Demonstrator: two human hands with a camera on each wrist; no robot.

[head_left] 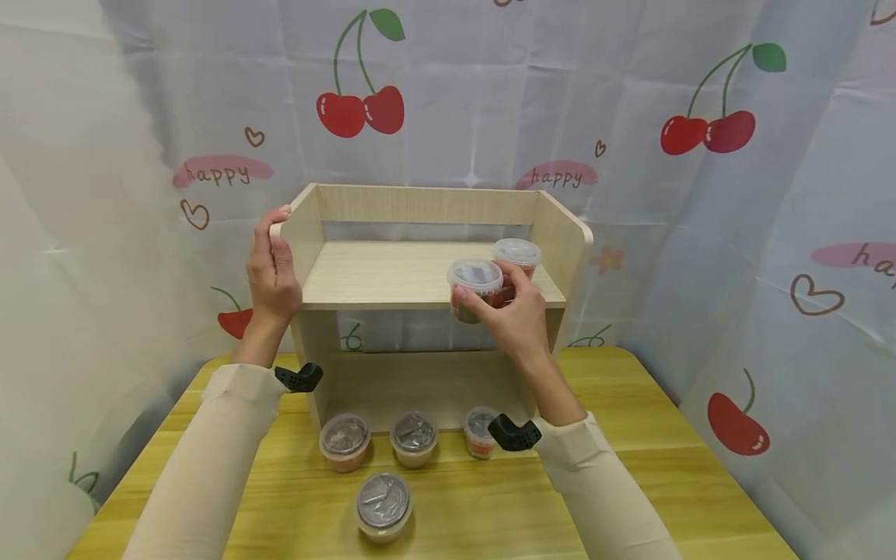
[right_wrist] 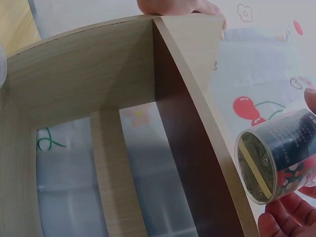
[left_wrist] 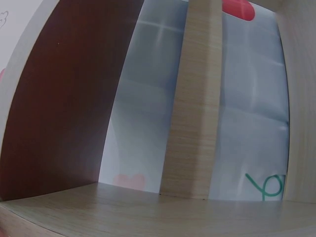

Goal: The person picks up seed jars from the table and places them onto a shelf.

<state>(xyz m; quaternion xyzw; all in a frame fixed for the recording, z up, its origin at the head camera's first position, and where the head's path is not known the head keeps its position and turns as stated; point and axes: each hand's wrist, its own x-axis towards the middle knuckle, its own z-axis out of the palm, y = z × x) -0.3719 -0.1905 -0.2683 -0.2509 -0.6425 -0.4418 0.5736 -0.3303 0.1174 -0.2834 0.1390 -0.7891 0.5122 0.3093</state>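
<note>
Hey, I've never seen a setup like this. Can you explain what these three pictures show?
There's no machine: a person is working bare-handed. The wide picture is taken from the head, looking forward and down; the other two are taken from the left and right wrists, looking into the shelf. The left hand grips the shelf's side. The right hand holds a tub. Another tub stands on the upper board, and four more tubs stand on the table.

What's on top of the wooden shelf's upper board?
A lidded tub sits at the right end of the upper board. The right hand and its held tub cover its lower front, so its base and the board behind them can't be seen.
</note>
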